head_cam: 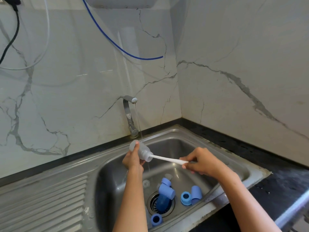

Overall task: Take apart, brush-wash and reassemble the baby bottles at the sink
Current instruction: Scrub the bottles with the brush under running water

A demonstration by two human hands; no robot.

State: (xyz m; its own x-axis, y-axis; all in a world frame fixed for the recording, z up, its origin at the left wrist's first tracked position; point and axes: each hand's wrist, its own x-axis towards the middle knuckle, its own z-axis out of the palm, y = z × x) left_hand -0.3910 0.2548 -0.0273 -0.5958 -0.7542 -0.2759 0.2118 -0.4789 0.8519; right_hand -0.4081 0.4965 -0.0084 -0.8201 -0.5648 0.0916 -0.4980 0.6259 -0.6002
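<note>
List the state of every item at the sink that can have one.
Faucet: running, thin stream.
Clear bottle: uncapped, held tilted by left hand.
White brush: head inside bottle, handle gripped by right hand.
Blue caps and rings: detached, lying in sink.

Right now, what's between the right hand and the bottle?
Head view: only the white brush handle, running from the right hand into the mouth of the clear bottle, which the left hand holds.

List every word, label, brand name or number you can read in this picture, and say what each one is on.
None can be read.
The clear bottle held in the left hand: any markings are too blurred to tell.
The white brush handle in the right hand: no print visible.
The blue caps and rings in the sink: plain.
</note>
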